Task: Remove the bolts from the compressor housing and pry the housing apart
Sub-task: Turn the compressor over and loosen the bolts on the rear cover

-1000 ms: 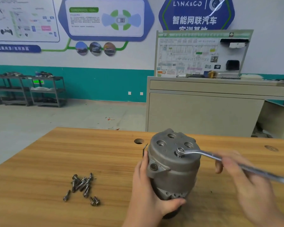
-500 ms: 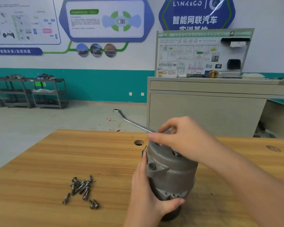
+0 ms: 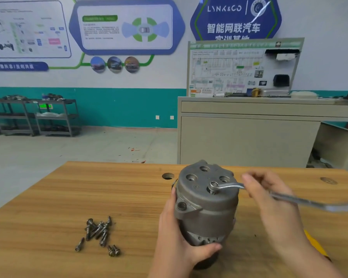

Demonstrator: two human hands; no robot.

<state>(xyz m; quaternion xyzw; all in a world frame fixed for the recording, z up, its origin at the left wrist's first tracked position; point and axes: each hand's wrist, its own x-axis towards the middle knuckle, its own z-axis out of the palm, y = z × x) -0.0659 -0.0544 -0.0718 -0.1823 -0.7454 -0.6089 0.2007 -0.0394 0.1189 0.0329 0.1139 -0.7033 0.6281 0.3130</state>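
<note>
A grey metal compressor housing (image 3: 206, 205) stands upright on the wooden table (image 3: 88, 197). My left hand (image 3: 175, 237) grips its lower left side, thumb across the front. A silver ring wrench (image 3: 289, 199) sits with its ring end on a bolt (image 3: 213, 185) in the housing's top face. The wrench handle runs out to the right. My right hand (image 3: 273, 199) holds the wrench shaft close to the housing. Three other bolt holes in the top face show no bolt heads.
Several loose bolts (image 3: 98, 231) lie in a heap on the table left of the housing. A round hole (image 3: 167, 176) is in the table behind it. Something yellow (image 3: 317, 247) lies under my right forearm. A beige cabinet (image 3: 249, 137) stands beyond the table.
The wrench has swung from pointing back left over the housing round to pointing right, with its ring on the top bolt. My right hand came off the top to the right side. The left hand stayed.
</note>
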